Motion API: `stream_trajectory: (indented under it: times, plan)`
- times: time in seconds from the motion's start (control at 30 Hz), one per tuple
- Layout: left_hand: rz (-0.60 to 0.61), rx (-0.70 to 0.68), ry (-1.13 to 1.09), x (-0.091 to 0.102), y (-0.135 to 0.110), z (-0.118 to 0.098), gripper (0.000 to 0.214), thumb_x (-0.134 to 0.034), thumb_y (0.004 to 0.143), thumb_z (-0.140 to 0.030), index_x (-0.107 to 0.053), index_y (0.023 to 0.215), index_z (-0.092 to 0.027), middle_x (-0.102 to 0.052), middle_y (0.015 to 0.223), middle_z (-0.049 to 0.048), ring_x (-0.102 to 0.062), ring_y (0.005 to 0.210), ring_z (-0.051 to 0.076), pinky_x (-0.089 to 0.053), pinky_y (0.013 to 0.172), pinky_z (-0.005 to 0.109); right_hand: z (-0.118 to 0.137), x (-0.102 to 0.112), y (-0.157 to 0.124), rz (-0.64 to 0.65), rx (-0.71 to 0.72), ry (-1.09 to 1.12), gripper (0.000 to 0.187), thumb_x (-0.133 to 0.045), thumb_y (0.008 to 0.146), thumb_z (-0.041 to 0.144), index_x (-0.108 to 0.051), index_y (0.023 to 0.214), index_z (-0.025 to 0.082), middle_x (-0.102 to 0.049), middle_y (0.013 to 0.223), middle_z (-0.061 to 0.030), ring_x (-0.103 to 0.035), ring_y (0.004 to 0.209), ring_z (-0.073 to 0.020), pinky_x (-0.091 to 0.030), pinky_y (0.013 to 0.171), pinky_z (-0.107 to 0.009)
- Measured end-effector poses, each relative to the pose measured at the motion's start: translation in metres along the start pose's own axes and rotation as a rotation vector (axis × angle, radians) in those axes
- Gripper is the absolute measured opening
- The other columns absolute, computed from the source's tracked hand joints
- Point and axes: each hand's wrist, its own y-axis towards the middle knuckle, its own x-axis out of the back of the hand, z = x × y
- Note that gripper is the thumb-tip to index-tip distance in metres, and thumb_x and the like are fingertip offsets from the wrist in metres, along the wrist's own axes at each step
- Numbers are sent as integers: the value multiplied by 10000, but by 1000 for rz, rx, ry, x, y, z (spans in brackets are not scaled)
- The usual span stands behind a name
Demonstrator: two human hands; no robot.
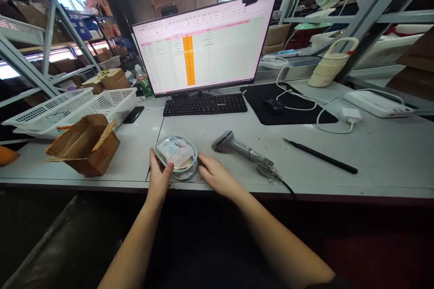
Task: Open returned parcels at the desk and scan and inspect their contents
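A clear plastic zip pouch [185, 175] with pale blue edging sits at the desk's front edge, between my two hands. Inside or on top of it is a white packet with dark writing [175, 150]. My left hand [158, 175] grips its left side, thumb on the front rim and fingers around the outside. Against the right side rest the bent fingers of my right hand [214, 172], so the pouch is held from both sides. Just right of my right hand lies a grey barcode scanner [242, 149], its cable end wrapped in plastic.
An open cardboard box [98, 156] stands at left, before white perforated baskets [115, 104] and a phone [133, 114]. Behind are a keyboard [205, 104] and monitor [224, 49]. Rightward lie a black pen-like tool [322, 156], mouse [274, 106], white cables and a cream bottle [328, 68].
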Motion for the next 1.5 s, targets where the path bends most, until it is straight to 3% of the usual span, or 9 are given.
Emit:
stream_trajectory:
  times: [0.2,0.33,0.43,0.6,0.77,0.93,1.07,1.27,1.5]
  plan:
    - [-20,253,-573,9,5,-7,872,-881,713,-420,-485,1473,-263,-611,1426,100,-611,1271,312,-541,1025,405,36,-18,-8,-71,340,91,385,-511,893,81,-654,1229,204,-457,1555,-169,-487,1412,-264,-491,1104,-438]
    - [139,290,-834,29,2,-5,698,-866,683,-572,-680,1275,-252,-731,1231,86,-693,1117,312,-584,955,438,47,-23,-7,-53,517,91,335,-482,875,6,-688,1049,205,-504,1522,-147,-540,1360,-233,-524,1064,-377]
    - [123,294,-916,31,4,-3,509,-812,752,-585,-756,1106,-223,-768,1129,75,-724,1026,263,-591,931,370,50,-23,1,-95,522,66,285,-534,904,69,-684,1093,221,-576,1439,-134,-601,1276,-221,-557,1020,-366]
    - [-31,389,-929,18,10,-17,524,-472,999,-571,-700,1227,-159,-759,1121,113,-716,1034,243,-573,963,376,55,-18,21,-163,534,-166,297,-642,924,181,-676,1219,178,-605,1374,-186,-573,1287,-299,-547,1041,-470]
    - [-104,428,-890,15,9,-28,504,-365,1056,-478,-600,1365,-157,-740,1173,106,-722,981,202,-594,845,298,63,-2,33,-203,585,-314,231,-667,935,254,-750,1147,217,-587,1407,-175,-500,1349,-339,-540,1038,-512]
    - [-76,474,-831,18,9,-24,530,-364,1051,-495,-565,1401,-151,-715,1220,123,-710,974,211,-590,829,307,72,6,36,-262,683,-469,171,-674,935,273,-772,1051,193,-621,1395,-141,-488,1356,-357,-492,1084,-554]
    - [-15,475,-782,21,10,-16,496,-451,1024,-494,-586,1364,-159,-711,1228,127,-705,973,235,-587,910,401,71,11,40,-175,752,-612,223,-609,967,190,-736,1149,198,-718,1262,-68,-594,1232,-300,-407,1156,-580]
    - [47,402,-723,20,10,-5,639,-707,890,-475,-499,1442,-230,-676,1292,127,-695,1052,289,-579,910,453,71,26,47,-55,700,-538,185,-581,979,159,-746,998,240,-773,1021,-31,-662,1025,-211,-290,1225,-580]
    - [60,368,-728,20,11,-6,672,-713,887,-486,-460,1462,-249,-643,1338,144,-668,1106,283,-567,917,442,73,31,49,-20,706,-585,196,-551,988,158,-740,1003,212,-767,1024,-57,-662,1020,-232,-282,1207,-624]
